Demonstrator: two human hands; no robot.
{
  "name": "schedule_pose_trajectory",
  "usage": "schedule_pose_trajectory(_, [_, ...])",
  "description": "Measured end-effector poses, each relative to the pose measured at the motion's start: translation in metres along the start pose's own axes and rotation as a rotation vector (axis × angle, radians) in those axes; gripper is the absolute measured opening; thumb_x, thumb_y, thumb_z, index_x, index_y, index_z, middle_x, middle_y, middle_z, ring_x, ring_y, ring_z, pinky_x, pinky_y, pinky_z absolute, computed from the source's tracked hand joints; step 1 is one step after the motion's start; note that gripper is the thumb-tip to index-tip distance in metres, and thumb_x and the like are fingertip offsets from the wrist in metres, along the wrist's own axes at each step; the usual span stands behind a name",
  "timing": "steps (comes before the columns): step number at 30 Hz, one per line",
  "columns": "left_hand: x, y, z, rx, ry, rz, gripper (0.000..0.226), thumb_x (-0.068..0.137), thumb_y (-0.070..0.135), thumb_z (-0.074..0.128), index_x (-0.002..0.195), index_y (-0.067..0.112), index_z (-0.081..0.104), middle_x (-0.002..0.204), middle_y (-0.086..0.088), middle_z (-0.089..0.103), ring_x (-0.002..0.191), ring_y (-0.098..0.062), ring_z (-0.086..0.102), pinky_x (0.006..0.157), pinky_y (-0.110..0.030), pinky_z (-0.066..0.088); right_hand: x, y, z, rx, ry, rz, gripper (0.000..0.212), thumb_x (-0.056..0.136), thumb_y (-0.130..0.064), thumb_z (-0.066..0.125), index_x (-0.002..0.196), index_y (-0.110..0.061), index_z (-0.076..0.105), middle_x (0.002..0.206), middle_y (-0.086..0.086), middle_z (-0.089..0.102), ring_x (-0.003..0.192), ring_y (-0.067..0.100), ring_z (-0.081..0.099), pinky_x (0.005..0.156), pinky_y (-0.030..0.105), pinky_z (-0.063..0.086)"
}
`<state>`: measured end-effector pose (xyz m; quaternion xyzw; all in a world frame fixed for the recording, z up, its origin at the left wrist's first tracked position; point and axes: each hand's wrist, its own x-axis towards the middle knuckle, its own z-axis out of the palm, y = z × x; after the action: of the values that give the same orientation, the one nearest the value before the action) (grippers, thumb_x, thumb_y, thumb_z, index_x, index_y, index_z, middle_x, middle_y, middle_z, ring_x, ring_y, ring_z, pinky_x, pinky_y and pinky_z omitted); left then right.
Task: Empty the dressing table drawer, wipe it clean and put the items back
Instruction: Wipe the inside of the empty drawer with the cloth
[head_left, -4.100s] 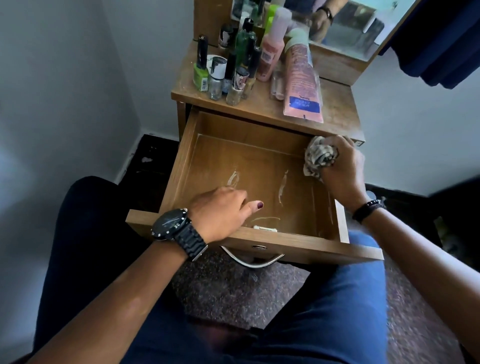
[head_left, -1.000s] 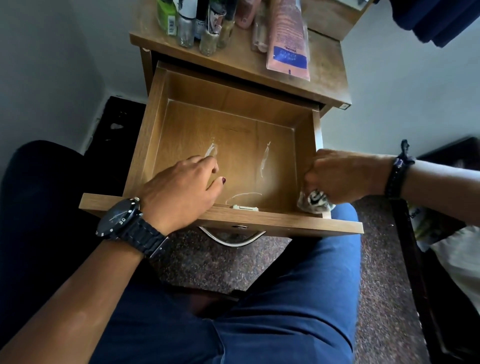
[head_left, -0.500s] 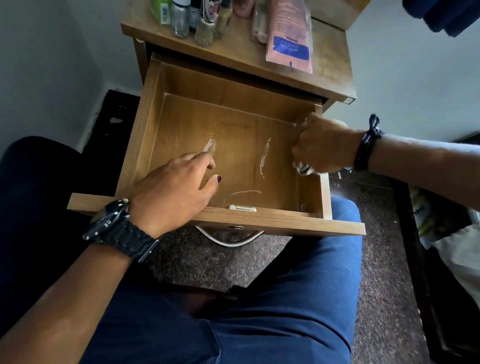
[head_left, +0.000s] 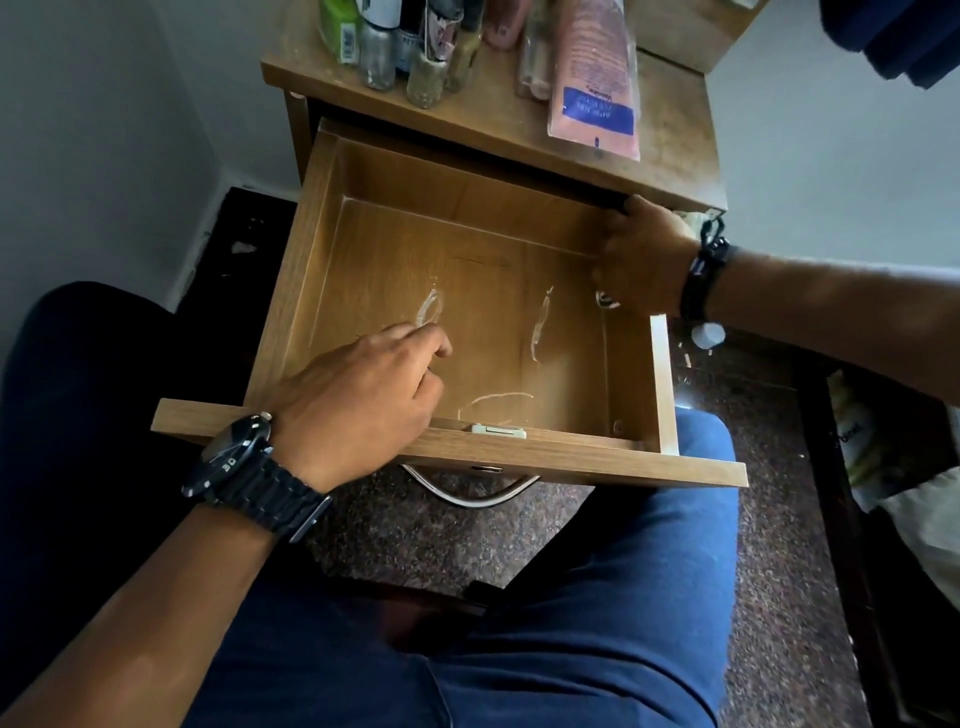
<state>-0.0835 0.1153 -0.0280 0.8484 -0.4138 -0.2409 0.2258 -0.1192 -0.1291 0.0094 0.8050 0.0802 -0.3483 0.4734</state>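
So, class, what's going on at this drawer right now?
A person is wiping out the emptied drawer. The right hand holds a cloth, mostly hidden under it, against the drawer's right inner wall near the back. The left hand rests on the drawer's front edge. Pale marks show on the drawer bottom. The bottles stand on the tabletop.

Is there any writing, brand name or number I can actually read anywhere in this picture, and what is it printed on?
"30": on the bezel of the wristwatch on the left arm.
Pink tube on the dressing table: blue label with white print, too blurred to read.
Small bottles: labels too small to read.
Bag at far right: lettering blurred, unreadable.
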Motion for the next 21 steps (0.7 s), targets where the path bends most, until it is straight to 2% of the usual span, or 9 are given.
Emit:
schedule_pose_trajectory(4, [0.000,-0.003,0.001,-0.075,0.028,0.017,0.034,0.094,0.016,0.037,0.125,0.027,0.045,0.124,0.010,0.052,0.099,-0.008,0.055,0.084,-0.034,0.050,0.015,-0.009,0.001,-0.037,-0.013,0.018,0.026,0.094,-0.032,0.046,0.115,-0.029,0.061,0.121,-0.010,0.060,0.119,0.020,0.045,0.099,0.033,0.033])
schedule_pose_trajectory(7, [-0.001,-0.006,0.001,-0.116,0.094,0.057,0.044,0.092,0.007,0.044,0.129,0.030,0.042,0.119,0.010,0.054,0.101,-0.003,0.055,0.086,-0.028,0.051,0.010,-0.014,-0.003,-0.001,-0.004,-0.090,0.025,0.094,-0.031,0.045,0.114,-0.026,0.060,0.124,-0.007,0.058,0.118,0.019,0.048,0.097,0.033,0.034])
schedule_pose_trajectory(10, [-0.002,-0.009,-0.001,-0.171,0.173,0.075,0.048,0.089,0.004,0.048,0.129,0.031,0.043,0.113,0.011,0.054,0.097,-0.002,0.056,0.087,-0.023,0.050,0.001,-0.022,-0.012,0.231,-0.144,-0.304,0.023,0.091,-0.026,0.051,0.108,-0.016,0.063,0.117,-0.003,0.061,0.105,0.017,0.054,0.092,0.028,0.042])
schedule_pose_trajectory(13, [-0.002,-0.009,-0.002,-0.209,0.201,0.066,0.047,0.088,0.004,0.050,0.125,0.031,0.046,0.110,0.013,0.053,0.094,0.000,0.056,0.086,-0.023,0.050,-0.008,-0.032,-0.016,0.542,-0.332,-0.411,0.022,0.094,-0.024,0.043,0.101,-0.011,0.060,0.114,0.007,0.062,0.106,0.023,0.057,0.096,0.032,0.046])
schedule_pose_trajectory(15, [-0.002,-0.008,-0.003,-0.203,0.192,0.063,0.045,0.087,0.005,0.053,0.124,0.031,0.048,0.108,0.014,0.053,0.095,-0.001,0.055,0.086,-0.024,0.051,-0.013,-0.029,-0.016,0.708,-0.334,-0.373,0.022,0.094,-0.024,0.044,0.102,-0.010,0.060,0.107,0.008,0.063,0.100,0.026,0.060,0.085,0.031,0.048])
schedule_pose_trajectory(18, [0.000,-0.008,-0.003,-0.209,0.168,0.050,0.044,0.086,0.006,0.057,0.122,0.031,0.051,0.108,0.013,0.054,0.095,0.000,0.055,0.087,-0.021,0.049,-0.015,-0.019,-0.015,0.933,-0.307,-0.287,0.019,0.088,-0.011,0.044,0.098,-0.007,0.059,0.080,-0.001,0.055,0.069,0.012,0.052,0.066,0.026,0.047])
schedule_pose_trajectory(19, [0.001,-0.008,-0.004,-0.207,0.161,0.042,0.044,0.085,0.007,0.058,0.121,0.031,0.051,0.108,0.013,0.055,0.096,0.001,0.055,0.087,-0.020,0.049,-0.014,-0.018,-0.015,0.978,-0.304,-0.265,0.018,0.087,-0.010,0.043,0.095,-0.006,0.059,0.076,-0.002,0.053,0.066,0.011,0.049,0.064,0.025,0.046])
schedule_pose_trajectory(21, [0.002,-0.007,-0.006,-0.185,0.153,0.028,0.042,0.085,0.009,0.058,0.121,0.031,0.052,0.107,0.014,0.055,0.095,0.001,0.054,0.087,-0.019,0.048,-0.013,-0.024,-0.018,0.958,-0.353,-0.284,0.024,0.088,-0.012,0.042,0.102,-0.003,0.059,0.080,-0.001,0.055,0.068,0.012,0.049,0.058,0.022,0.041])
